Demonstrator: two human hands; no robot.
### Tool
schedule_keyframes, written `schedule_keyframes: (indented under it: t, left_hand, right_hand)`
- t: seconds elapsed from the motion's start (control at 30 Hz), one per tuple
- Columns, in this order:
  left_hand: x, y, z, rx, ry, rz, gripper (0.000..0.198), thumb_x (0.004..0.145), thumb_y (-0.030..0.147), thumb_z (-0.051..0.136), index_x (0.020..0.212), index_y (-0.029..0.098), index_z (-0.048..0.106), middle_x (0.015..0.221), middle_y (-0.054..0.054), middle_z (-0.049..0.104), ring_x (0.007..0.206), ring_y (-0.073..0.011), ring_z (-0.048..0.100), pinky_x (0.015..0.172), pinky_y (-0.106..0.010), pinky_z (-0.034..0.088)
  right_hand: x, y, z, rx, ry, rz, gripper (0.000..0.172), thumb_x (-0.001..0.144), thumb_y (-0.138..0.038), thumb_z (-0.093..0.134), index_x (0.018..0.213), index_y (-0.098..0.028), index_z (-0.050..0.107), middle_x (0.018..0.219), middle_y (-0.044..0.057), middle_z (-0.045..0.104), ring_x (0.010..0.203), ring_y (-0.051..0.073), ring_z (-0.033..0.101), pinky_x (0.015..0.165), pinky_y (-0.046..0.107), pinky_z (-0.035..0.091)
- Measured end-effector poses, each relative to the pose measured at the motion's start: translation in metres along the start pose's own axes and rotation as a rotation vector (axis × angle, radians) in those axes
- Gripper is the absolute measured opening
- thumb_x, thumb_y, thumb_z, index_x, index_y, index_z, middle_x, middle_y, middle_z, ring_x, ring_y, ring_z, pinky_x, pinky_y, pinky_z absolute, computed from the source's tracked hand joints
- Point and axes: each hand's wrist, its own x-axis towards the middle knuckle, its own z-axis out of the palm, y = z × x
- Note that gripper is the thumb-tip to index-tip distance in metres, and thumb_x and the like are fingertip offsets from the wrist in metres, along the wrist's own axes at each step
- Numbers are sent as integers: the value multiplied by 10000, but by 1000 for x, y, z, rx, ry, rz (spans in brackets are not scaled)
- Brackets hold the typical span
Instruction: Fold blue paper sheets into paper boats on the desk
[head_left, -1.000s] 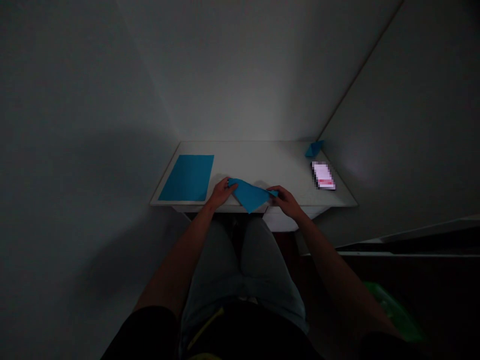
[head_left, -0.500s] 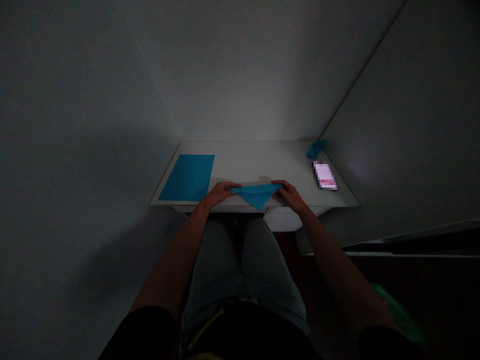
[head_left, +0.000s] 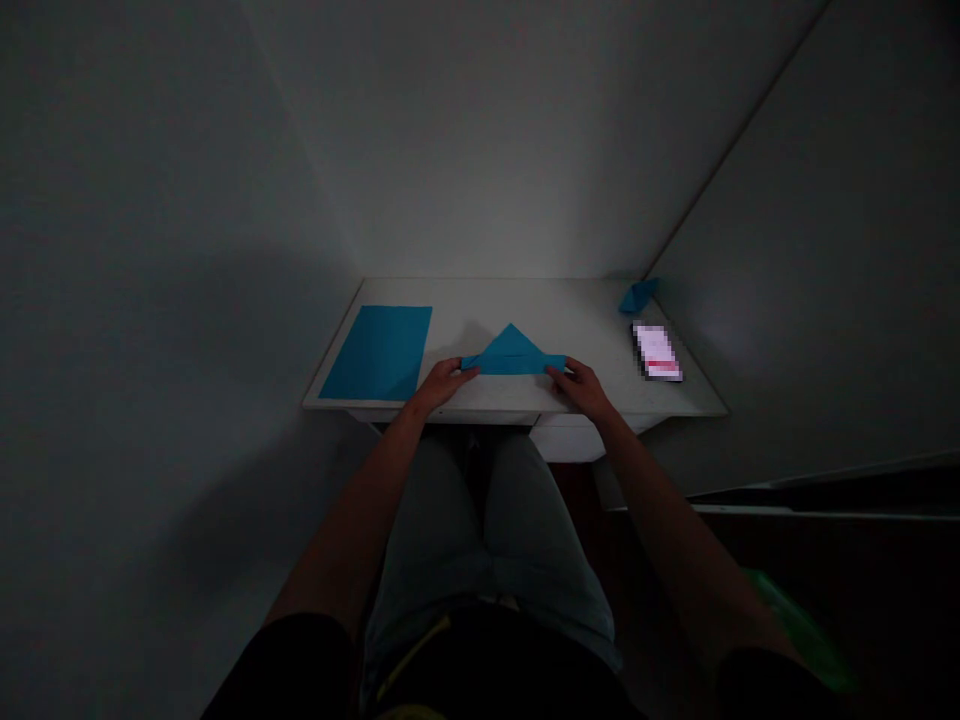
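A folded sheet of blue paper (head_left: 511, 350) spans the gap between my hands, its triangular peak pointing away from me and a straight band along its near edge. My left hand (head_left: 445, 382) pinches the band's left end, thumb on the near face. At the other end, my right hand (head_left: 577, 383) grips the band in the same way. The paper is over the front part of the white table; whether it touches the tabletop I cannot tell. The fingertips behind the paper are hidden.
On the table's (head_left: 465, 300) left side lies a flat blue sheet (head_left: 379, 352). A phone (head_left: 657, 351) with a lit, blurred screen lies at the right, and a folded blue paper piece (head_left: 638, 296) sits behind it in the corner. Walls enclose the table's back and sides.
The folded paper has turned over: its point faced me before and now faces away. Both hands have kept hold of its ends.
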Motion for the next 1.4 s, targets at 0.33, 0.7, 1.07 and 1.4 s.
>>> schedule_keyframes:
  t: [0.33,0.7,1.07,1.4]
  left_hand:
    - [3,0,3,30,105,34,321,951,519,646,890,203,643,923,-67,754,978,-238,707,920,-359,544]
    - [3,-13,14,-20,133,131,292,832,420,793,990,207,671,1020,-54,754,979,-201,699,949,-361,538]
    - [-3,-11,15,108,150,133,323,789,482,829,929,204,740,939,-48,763,868,-199,664,851,-354,530]
    - [-8,-6,17,200,145,168,292,883,507,735,871,216,716,864,-30,764,819,-193,699,810,-331,535]
  right_hand:
    - [9,1,15,100,48,-58,454,847,-551,719,1182,-270,595,871,2,727,570,133,592,568,293,547]
    - [6,9,17,-3,102,-24,484,850,-606,712,1161,-237,680,757,12,682,608,174,620,578,299,498]
    - [3,2,14,23,178,-8,539,784,-582,790,1169,-207,738,559,-53,535,519,141,457,504,280,351]
    - [4,8,18,1,192,-43,520,756,-624,822,1069,-228,697,720,-13,644,559,137,484,506,276,380]
